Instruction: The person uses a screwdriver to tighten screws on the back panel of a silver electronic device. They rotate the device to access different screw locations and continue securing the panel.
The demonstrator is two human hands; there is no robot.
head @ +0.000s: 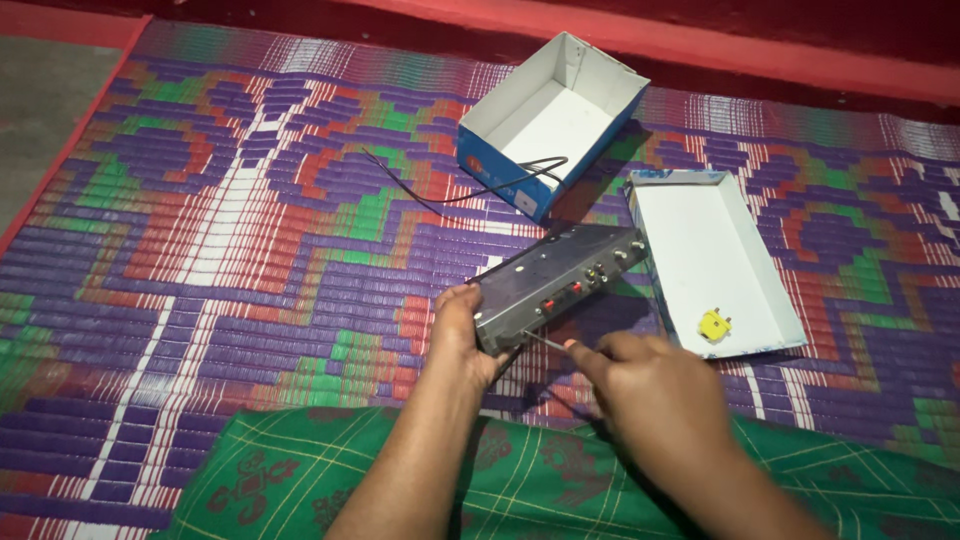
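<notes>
A grey metal electronic box (pixel 560 280) with small red and white sockets on its side is tipped up on a woven mat. My left hand (pixel 458 335) grips its near end. My right hand (pixel 640 385) holds a thin screwdriver (pixel 545 341) whose tip touches the box's lower side near the left hand. A thin black wire (pixel 470 195) runs from behind the box across the mat and over the edge of a cardboard box.
An open blue-and-white cardboard box (pixel 490 155) stands behind the device. Its shallow white lid (pixel 700 240) lies to the right with a small yellow part (pixel 714 325) in it. The purple, red and green mat (pixel 250 250) covers the floor. Green checked cloth (pixel 300 470) covers my lap.
</notes>
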